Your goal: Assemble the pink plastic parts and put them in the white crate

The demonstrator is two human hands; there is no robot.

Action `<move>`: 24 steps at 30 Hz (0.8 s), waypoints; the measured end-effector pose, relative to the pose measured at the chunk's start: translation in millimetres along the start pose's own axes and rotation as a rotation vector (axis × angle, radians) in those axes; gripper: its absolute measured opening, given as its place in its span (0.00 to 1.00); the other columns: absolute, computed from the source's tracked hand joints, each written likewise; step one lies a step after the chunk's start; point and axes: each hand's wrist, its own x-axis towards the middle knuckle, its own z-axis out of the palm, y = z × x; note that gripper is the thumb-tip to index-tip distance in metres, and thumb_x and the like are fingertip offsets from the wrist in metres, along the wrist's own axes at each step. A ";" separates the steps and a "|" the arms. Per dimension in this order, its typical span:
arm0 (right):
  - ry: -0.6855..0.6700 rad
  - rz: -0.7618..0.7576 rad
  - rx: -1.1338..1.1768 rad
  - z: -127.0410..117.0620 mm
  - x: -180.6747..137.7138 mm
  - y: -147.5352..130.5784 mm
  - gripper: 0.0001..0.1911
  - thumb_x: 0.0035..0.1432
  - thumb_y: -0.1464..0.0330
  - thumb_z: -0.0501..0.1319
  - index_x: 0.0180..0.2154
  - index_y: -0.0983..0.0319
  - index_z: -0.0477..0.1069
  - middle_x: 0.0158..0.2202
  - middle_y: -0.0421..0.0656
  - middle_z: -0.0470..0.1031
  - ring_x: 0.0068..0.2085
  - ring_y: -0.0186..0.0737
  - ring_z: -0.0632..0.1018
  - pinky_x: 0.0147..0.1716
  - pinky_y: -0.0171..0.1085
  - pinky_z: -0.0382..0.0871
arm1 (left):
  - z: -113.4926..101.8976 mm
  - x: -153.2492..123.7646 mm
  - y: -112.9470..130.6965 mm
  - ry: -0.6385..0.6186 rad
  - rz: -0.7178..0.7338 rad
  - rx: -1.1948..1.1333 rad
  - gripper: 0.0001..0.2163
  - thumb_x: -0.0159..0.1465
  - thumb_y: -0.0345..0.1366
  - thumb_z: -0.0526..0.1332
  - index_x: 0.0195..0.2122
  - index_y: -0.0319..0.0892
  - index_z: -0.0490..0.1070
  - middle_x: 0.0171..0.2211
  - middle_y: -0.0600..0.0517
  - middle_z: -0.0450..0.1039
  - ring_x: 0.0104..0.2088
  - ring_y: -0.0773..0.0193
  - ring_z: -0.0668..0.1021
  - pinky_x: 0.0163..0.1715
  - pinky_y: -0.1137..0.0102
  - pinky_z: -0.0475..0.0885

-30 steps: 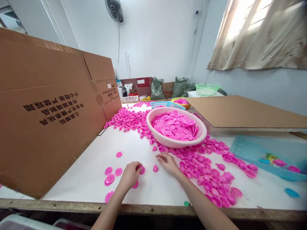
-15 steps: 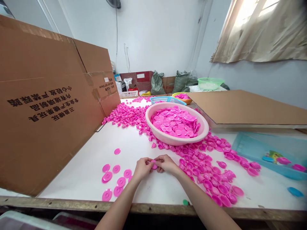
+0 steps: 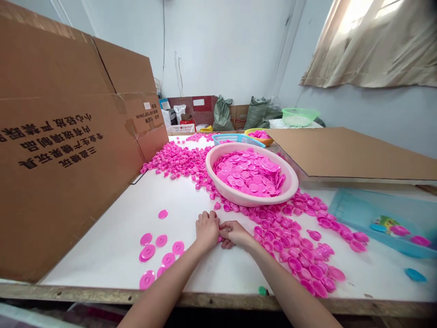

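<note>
On the left, a cardboard box (image 3: 68, 150) bears black Chinese print, upside down. Beside it, flat pink discs (image 3: 167, 259) lie on the open white table (image 3: 112, 228), near its wooden front edge. The left hand (image 3: 207, 229) and right hand (image 3: 236, 234) meet, fingers curled tight around a small pink piece (image 3: 220, 238), mostly hidden. Pink caps (image 3: 293, 262) crowd the right side, before a pink basin (image 3: 249, 199).

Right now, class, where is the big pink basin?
In the head view the pink basin sits on the table, slightly right of centre, ringed by loose pink caps, with a blue basket just behind it.
</note>
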 end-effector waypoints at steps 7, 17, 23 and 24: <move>-0.043 0.071 -0.053 -7.5 14.3 1.8 0.08 0.52 0.71 0.60 0.34 0.65 0.61 0.16 0.39 0.69 0.19 0.38 0.75 0.14 0.28 0.68 | -3.0 -0.7 -2.2 -0.035 -0.001 -0.022 0.14 0.63 0.40 0.40 0.41 0.41 0.61 0.38 0.46 0.63 0.40 0.58 0.64 0.36 0.66 0.57; 0.115 -0.444 -0.497 10.1 -0.1 -3.7 0.10 0.54 0.70 0.54 0.37 0.66 0.70 0.30 0.45 0.74 0.28 0.36 0.75 0.26 0.31 0.68 | -62.3 -43.0 -24.6 -0.132 -0.027 -0.092 0.12 0.62 0.41 0.43 0.35 0.42 0.63 0.28 0.51 0.71 0.30 0.64 0.72 0.26 0.73 0.58; 0.404 -0.542 -0.944 -3.9 24.7 -24.4 0.27 0.55 0.76 0.49 0.57 0.59 0.51 0.58 0.49 0.49 0.53 0.46 0.61 0.48 0.41 0.58 | -161.7 -157.7 -163.2 -0.110 -0.501 0.242 0.14 0.58 0.48 0.48 0.29 0.45 0.66 0.25 0.53 0.71 0.30 0.58 0.73 0.30 0.69 0.61; 0.423 -0.504 -1.004 -3.7 30.7 -25.5 0.27 0.56 0.77 0.48 0.57 0.58 0.50 0.58 0.49 0.48 0.52 0.47 0.63 0.47 0.41 0.59 | -171.3 -176.7 -179.6 -0.117 -0.604 0.366 0.14 0.58 0.48 0.49 0.29 0.45 0.67 0.28 0.51 0.71 0.32 0.55 0.73 0.32 0.65 0.62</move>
